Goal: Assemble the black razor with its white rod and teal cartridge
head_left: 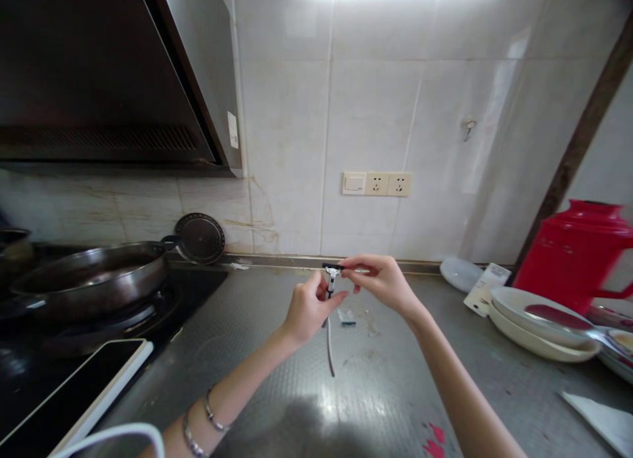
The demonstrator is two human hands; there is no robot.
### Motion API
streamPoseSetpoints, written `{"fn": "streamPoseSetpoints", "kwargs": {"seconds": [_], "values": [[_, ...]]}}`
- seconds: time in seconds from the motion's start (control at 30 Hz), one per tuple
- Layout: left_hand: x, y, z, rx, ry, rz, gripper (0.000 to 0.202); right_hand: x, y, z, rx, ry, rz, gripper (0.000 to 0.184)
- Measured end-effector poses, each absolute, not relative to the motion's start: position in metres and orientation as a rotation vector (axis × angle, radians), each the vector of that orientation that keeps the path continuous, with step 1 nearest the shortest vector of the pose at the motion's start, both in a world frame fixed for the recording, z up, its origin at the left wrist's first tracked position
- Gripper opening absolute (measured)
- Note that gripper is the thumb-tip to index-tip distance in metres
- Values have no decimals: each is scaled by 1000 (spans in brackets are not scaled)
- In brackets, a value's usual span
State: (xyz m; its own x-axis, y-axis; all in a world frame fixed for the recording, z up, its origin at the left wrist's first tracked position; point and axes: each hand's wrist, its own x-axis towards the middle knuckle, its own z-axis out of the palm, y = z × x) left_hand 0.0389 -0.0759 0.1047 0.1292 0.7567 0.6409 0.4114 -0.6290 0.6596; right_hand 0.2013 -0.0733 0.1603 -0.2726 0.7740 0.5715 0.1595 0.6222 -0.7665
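Note:
Both of my hands are raised over the steel counter (376, 392) and meet on a small razor (331, 278). My left hand (309, 310) pinches the razor's silver handle, which hangs down toward the counter. My right hand (380, 281) pinches the black head at the top. A small blue-and-white piece (347, 317) lies on the counter just below my hands. Two bracelets (205, 422) sit on my left wrist.
A dark pan (93, 277) rests on the black stove at left, with a round lid (199, 238) leaning on the wall and a tablet (74, 395) at the stove's front. At right stand a red jug (573, 254), stacked plates (539, 323) and a small box (487, 288).

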Motion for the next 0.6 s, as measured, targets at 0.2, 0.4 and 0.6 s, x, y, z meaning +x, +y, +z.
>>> {"fn": "streamPoseSetpoints", "kwargs": {"seconds": [0.2, 0.4, 0.6], "values": [[41, -76, 103, 2061, 1138, 1498, 36, 202, -75, 163, -768, -1787, 737, 15], [43, -77, 102, 2042, 1147, 1496, 34, 203, -73, 160, -808, -1785, 727, 14], [46, -80, 103, 2050, 1153, 1503, 35, 202, -73, 157, -805, -1781, 688, 14]]}}
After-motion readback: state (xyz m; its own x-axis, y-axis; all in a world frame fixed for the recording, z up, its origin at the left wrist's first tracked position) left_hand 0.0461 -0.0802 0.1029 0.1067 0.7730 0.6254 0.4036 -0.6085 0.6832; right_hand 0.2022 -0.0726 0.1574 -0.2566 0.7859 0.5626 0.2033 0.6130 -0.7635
